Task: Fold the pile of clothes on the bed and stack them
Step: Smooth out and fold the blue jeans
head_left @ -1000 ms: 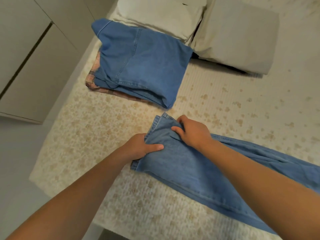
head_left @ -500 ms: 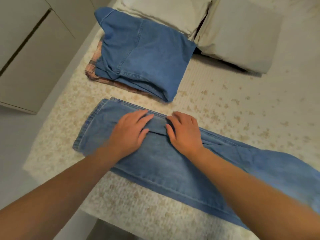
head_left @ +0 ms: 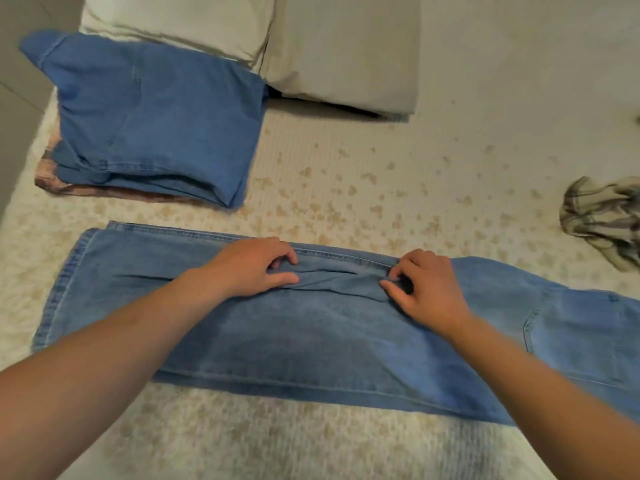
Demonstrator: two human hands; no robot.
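Note:
A pair of blue jeans (head_left: pixel 311 344) lies stretched flat across the bed, leg hems at the left, back pocket at the right. My left hand (head_left: pixel 252 266) rests on the upper middle of the legs, fingers pinching a ridge of denim. My right hand (head_left: pixel 424 284) pinches the same ridge a little further right. Behind them, at the back left, sits a stack of folded clothes (head_left: pixel 156 119): folded blue denim on top of a pinkish plaid garment (head_left: pixel 52 181).
The bed (head_left: pixel 346 168) has a cream cover with tan specks. Two pale pillows (head_left: pixel 339 50) lie at the head. A crumpled plaid garment (head_left: pixel 602 216) lies at the right edge. A cupboard (head_left: pixel 14 64) and the bed's left edge are at the far left.
The jeans' leg end, bunched in both hands, was spread out to the left and laid flat. My hands moved apart and to the right, from flat pressing to pinching a crease.

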